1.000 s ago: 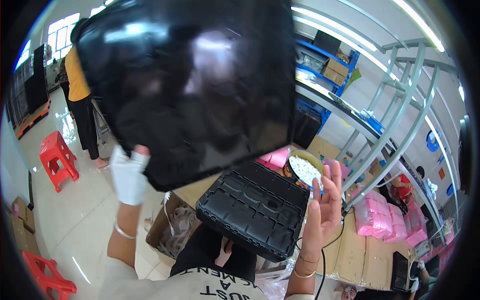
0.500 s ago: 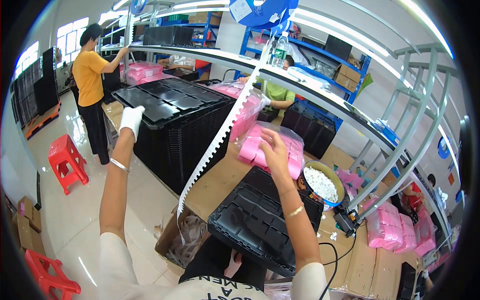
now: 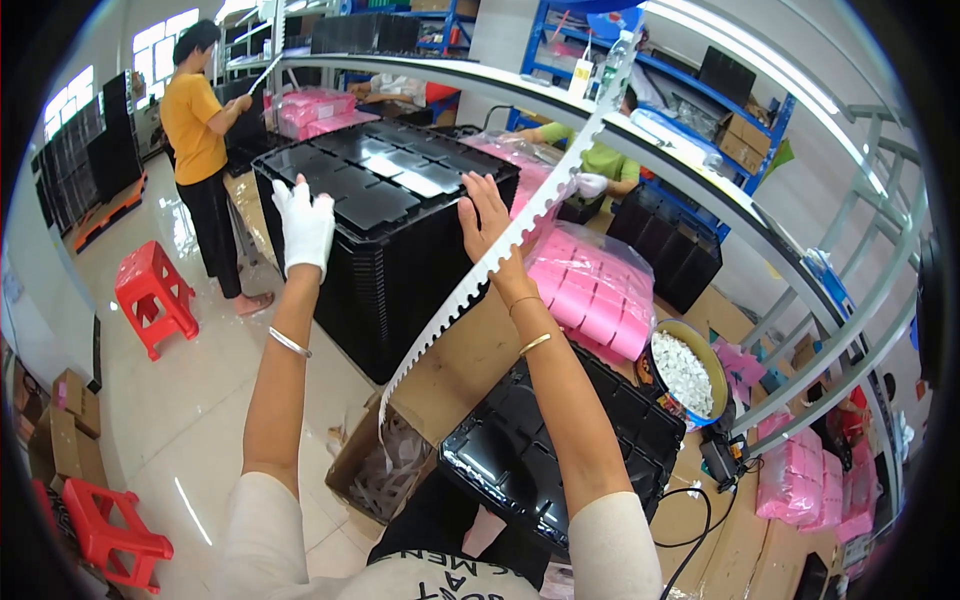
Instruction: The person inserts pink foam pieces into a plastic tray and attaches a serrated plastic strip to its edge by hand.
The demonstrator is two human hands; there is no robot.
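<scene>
My left hand (image 3: 303, 228), in a white glove, is at the near left edge of a tall stack of black plastic trays (image 3: 400, 275), its fingers apart. Bare and with fingers extended, my right hand (image 3: 487, 222) is by the stack's right front corner. Neither hand holds anything; whether they touch the top tray I cannot tell. A white strip with a scalloped edge (image 3: 455, 312) runs down past my right wrist into a cardboard box (image 3: 350, 480). Below my right forearm, a black tray (image 3: 510, 450) lies on the bench close to my body.
Bagged pink pieces (image 3: 590, 290) and a round tub of white bits (image 3: 683, 372) stand right of the stack. A metal-framed shelf (image 3: 700, 185) crosses above. A person in yellow (image 3: 192, 120) stands far left; another in green sits behind. Red stools (image 3: 155, 295) are left.
My right hand has moved left from above the pink bag to the tray stack. My left hand's fingers have spread at the stack's edge. The view has shifted slightly.
</scene>
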